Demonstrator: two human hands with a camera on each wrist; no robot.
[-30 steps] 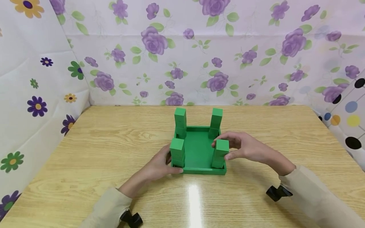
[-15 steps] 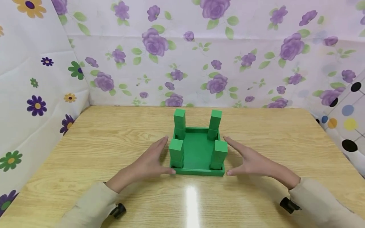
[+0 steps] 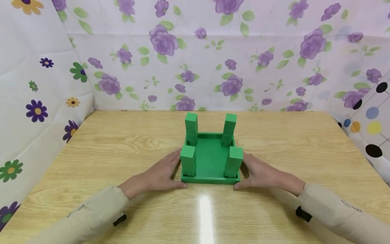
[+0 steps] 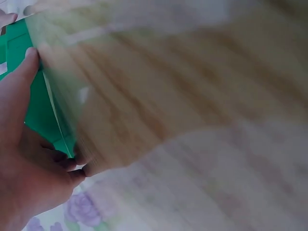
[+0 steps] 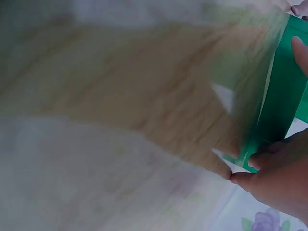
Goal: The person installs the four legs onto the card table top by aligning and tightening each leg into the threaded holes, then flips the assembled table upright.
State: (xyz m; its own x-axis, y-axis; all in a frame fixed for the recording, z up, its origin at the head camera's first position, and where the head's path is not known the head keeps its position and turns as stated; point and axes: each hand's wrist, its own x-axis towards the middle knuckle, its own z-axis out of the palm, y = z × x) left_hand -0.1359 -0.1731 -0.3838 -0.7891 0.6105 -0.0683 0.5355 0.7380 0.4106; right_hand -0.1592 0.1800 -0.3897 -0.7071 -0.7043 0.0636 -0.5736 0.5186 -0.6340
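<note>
A shallow green tray point(image 3: 210, 157) lies flat on the wooden table, with a tall green block column standing upright in each corner. Nearest me are the front left column point(image 3: 188, 161) and the front right column point(image 3: 233, 162); behind them rise the back left column point(image 3: 191, 126) and the back right column point(image 3: 229, 125). My left hand point(image 3: 158, 175) touches the tray's left side, its thumb at the front corner and fingers extended along the side. Mirroring it, my right hand point(image 3: 262, 173) spreads along the right side, thumb at the front right corner. Both wrist views show fingertips low beside green surfaces.
The wooden table point(image 3: 128, 142) extends around the tray on all sides. A flowered cloth point(image 3: 201, 61) hangs behind its back edge, and patterned cloths stand at left and right. Black devices show beneath both sleeves.
The right hand has left the front right column and moved down to the tray's right side. The left hand drew back leftward, then closed in on the left side. The tray stays put.
</note>
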